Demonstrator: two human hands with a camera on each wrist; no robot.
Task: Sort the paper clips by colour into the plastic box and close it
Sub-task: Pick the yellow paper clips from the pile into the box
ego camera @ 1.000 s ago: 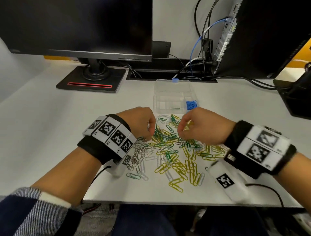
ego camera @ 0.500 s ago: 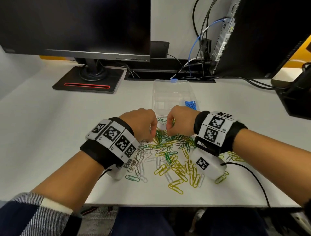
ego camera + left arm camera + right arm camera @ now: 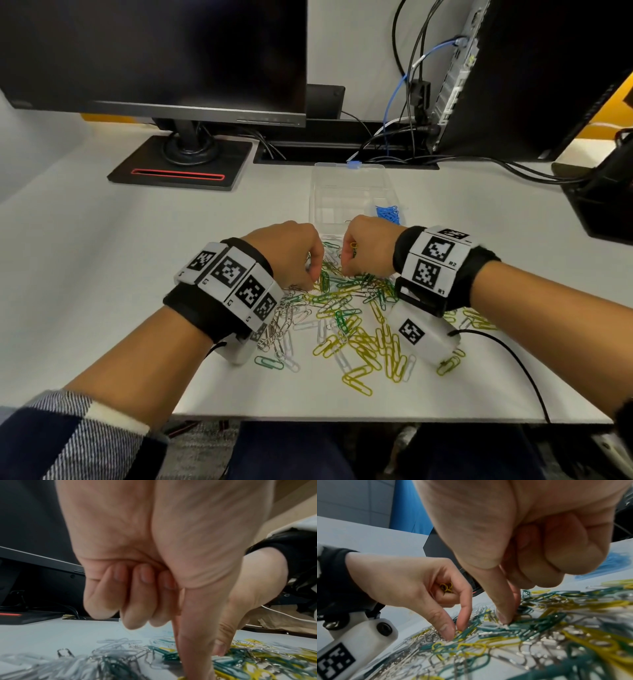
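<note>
- Clips (image 3: pixel 346 318) lie in a mixed green, yellow, white and silver heap on my desk (image 3: pixel 102 274), just in front of the open clear box (image 3: pixel 349 195).
- Blue clips (image 3: pixel 387 213) sit in the box's right compartment.
- Left hand (image 3: pixel 287 253) holds yellow clips in its curled fingers while thumb and forefinger pinch into the heap.
- Right hand (image 3: pixel 368 245), clenched around yellow clips, pinches there too.

Both fists hover side by side over the far edge of a heap of paper clips (image 3: pixel 346 308) on the white desk (image 3: pixel 102 274), the left hand (image 3: pixel 291 250) curled. The right hand (image 3: pixel 368 245) grips yellow clips (image 3: pixel 353 245). Just beyond them lies the open plastic box (image 3: pixel 346 195), blue clips (image 3: pixel 388 213) in its right compartment.
</note>
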